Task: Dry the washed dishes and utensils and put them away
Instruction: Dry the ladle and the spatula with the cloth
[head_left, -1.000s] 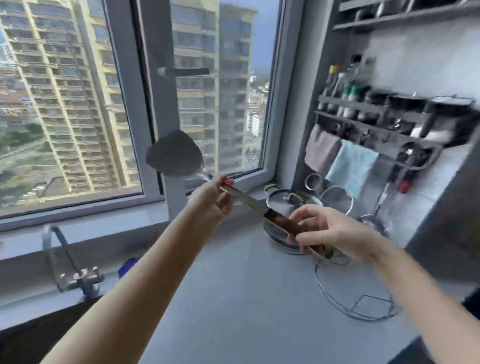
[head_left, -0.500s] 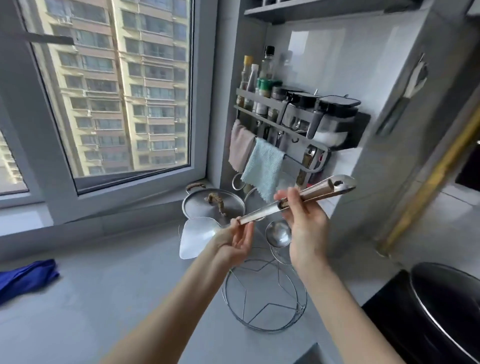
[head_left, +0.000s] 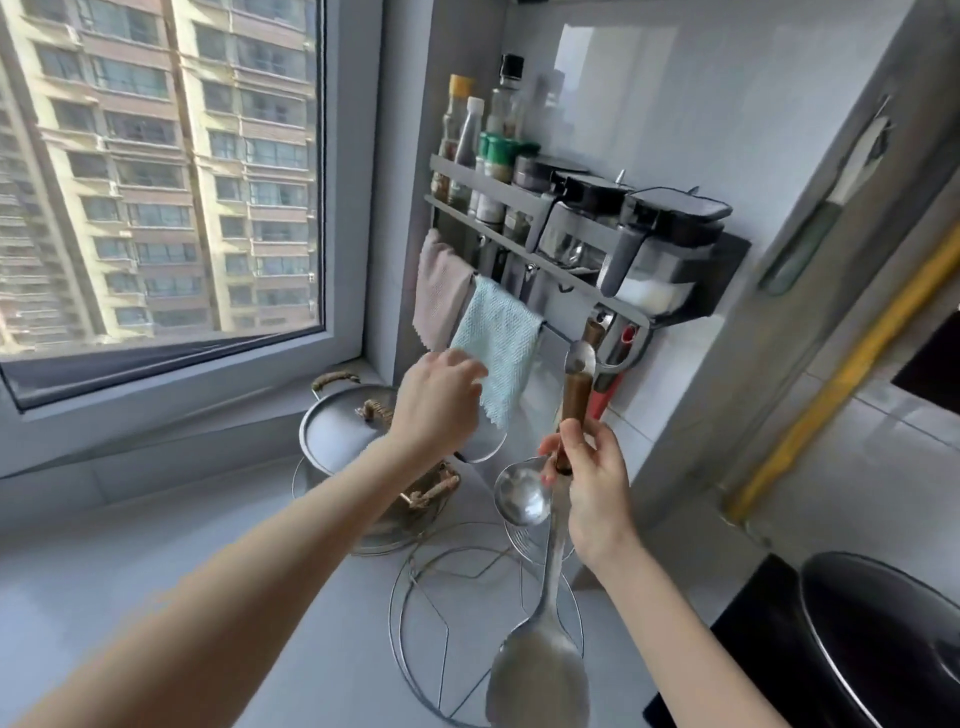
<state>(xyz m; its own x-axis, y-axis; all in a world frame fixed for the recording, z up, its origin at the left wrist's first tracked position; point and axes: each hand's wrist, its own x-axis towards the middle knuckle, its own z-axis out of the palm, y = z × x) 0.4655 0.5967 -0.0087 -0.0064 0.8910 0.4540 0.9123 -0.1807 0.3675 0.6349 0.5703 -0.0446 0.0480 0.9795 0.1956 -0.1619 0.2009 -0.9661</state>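
Spatula (head_left: 537, 680) grasped by its wooden handle in right grip (head_left: 592, 493), blade hung down at lower centre, blue cloth (head_left: 498, 343) touched by left grip (head_left: 439, 400), clasp on it indiscernible

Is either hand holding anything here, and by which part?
Right hand grips the spatula at its wooden handle's lower end, blade down. Left hand touches the teal cloth; grip unclear.
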